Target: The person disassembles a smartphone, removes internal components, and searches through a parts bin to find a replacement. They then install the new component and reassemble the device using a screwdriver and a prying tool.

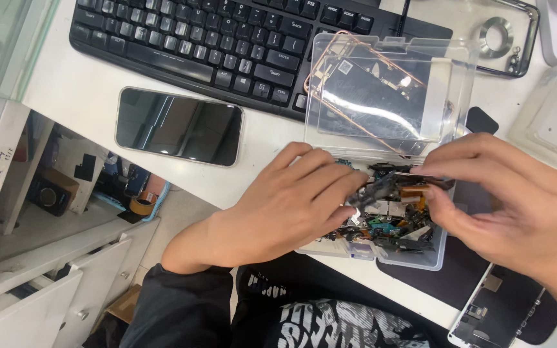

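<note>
My left hand (285, 206) and my right hand (504, 200) meet over a small clear plastic box (436, 258) filled with several small phone parts. Between the fingertips of both hands I pinch a small dark flex part (381, 188) with an orange ribbon end (414, 190). The box's clear lid (388, 96) stands open behind the hands, leaning over the keyboard.
A black keyboard (207, 45) lies at the back. A smartphone (178, 125) rests face up, screen dark, left of the box. A clear phone case (510, 38) sits at the back right, a phone frame (494, 309) at bottom right on a black mat (472, 270). White drawers (46, 290) stand at lower left.
</note>
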